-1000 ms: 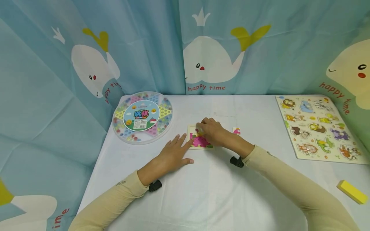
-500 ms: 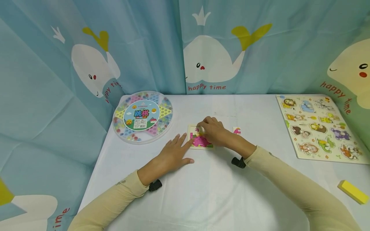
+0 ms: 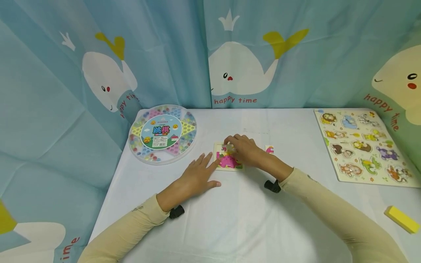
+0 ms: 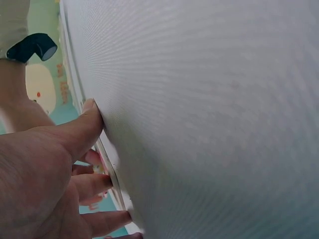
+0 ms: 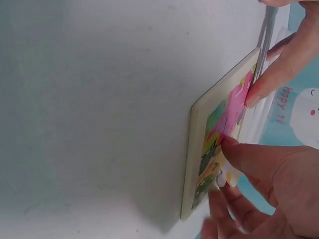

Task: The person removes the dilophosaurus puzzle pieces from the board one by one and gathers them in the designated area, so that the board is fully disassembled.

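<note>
A small wooden jigsaw tray (image 3: 227,157) with a pink picture lies flat near the middle of the white table (image 3: 230,219). It is steadied at its left edge by the left hand (image 3: 196,178), which lies flat with straight fingers (image 5: 269,79), the tips touching the tray's rim. The right hand (image 3: 244,149) is held over the far part of the tray with fingers curled, and a small pale puzzle piece (image 5: 227,175) appears to be pinched at its fingertips against the picture; how firm the hold is cannot be told.

A loose pink piece (image 3: 269,149) lies just to the right of the tray, apart from it. A round Chinese checkers box (image 3: 162,132) stands far left, an animal peg puzzle board (image 3: 361,146) far right, and a yellow block (image 3: 402,218) near right.

The piece may be jammed if it is pressed in while tilted or turned wrongly. The tray may be slid across the smooth cloth if the flat hand's pressure is eased. The loose piece could be brushed away by the right sleeve.
</note>
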`<state>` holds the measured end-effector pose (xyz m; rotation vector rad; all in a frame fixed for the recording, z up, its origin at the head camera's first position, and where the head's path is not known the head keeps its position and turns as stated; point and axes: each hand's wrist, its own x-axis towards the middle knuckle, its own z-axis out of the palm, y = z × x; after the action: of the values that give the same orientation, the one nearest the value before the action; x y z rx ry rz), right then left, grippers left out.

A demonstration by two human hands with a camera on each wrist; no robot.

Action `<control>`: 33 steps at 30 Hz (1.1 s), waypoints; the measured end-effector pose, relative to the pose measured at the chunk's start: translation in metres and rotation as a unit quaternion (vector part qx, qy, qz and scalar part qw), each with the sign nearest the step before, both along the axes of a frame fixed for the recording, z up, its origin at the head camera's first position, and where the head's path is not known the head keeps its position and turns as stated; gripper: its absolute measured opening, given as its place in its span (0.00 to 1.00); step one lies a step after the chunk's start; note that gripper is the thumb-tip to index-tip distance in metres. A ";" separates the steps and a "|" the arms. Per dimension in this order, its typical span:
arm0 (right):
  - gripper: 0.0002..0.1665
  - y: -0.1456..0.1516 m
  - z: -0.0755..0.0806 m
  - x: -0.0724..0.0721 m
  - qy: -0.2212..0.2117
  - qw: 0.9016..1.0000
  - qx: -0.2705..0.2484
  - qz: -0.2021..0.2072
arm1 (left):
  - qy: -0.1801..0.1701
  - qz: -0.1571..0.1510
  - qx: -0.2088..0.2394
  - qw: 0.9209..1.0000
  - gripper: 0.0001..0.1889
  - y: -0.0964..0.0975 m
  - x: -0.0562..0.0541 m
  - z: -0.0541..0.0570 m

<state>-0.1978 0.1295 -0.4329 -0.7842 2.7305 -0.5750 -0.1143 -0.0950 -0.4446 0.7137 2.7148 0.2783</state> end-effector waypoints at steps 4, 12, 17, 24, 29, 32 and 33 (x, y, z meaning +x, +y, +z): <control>0.26 0.002 -0.001 -0.001 -0.017 1.000 -0.020 0.013 | -0.002 -0.002 0.002 1.000 0.43 0.000 0.000 -0.001; 0.18 0.002 0.007 0.004 0.003 0.999 -0.042 0.012 | -0.003 -0.003 0.006 1.000 0.43 0.001 0.001 0.000; 0.16 0.005 0.011 0.004 0.015 0.997 -0.069 0.005 | -0.002 -0.002 0.005 1.000 0.43 0.001 0.001 0.001; 0.08 0.036 0.038 -0.006 0.018 0.992 -0.125 -0.023 | -0.010 0.000 0.009 1.000 0.43 0.001 0.001 0.002; 0.05 0.080 0.058 -0.011 0.022 0.990 -0.124 -0.062 | -0.012 0.001 0.013 1.000 0.44 0.000 0.003 0.003; 0.06 0.110 0.062 -0.010 0.012 0.991 -0.102 -0.082 | -0.015 0.002 0.015 1.000 0.44 0.000 0.003 0.003; 0.06 0.119 0.062 -0.010 0.004 0.992 -0.090 -0.087 | -0.015 0.002 0.015 1.000 0.44 0.000 0.003 0.003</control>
<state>-0.2075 0.2484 -0.3712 -0.5910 2.8014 -0.8677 -0.1114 -0.0954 -0.4417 0.7063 2.6897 0.3287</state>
